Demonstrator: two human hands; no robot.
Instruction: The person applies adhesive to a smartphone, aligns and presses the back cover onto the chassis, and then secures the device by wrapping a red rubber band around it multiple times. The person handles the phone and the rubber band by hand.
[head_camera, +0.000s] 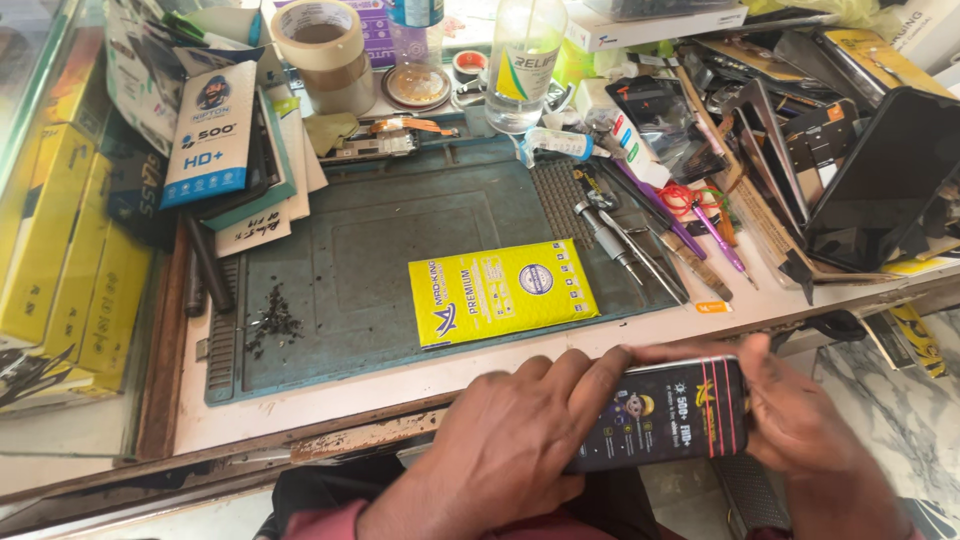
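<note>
Yellow boxes (60, 230) sit stacked at far left; contents hidden. On the mat (380, 250) lie debris (272, 320) and a yellow packet (500, 290). Below the bench edge, left hand (500, 440) and right hand (800, 420) clasp a black packet (665, 410) by its ends; loosened fingers could drop it floorward.

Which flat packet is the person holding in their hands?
The dark packet, gripped between both hands at the table edge. The yellow packet lies untouched on the green mat.
</note>
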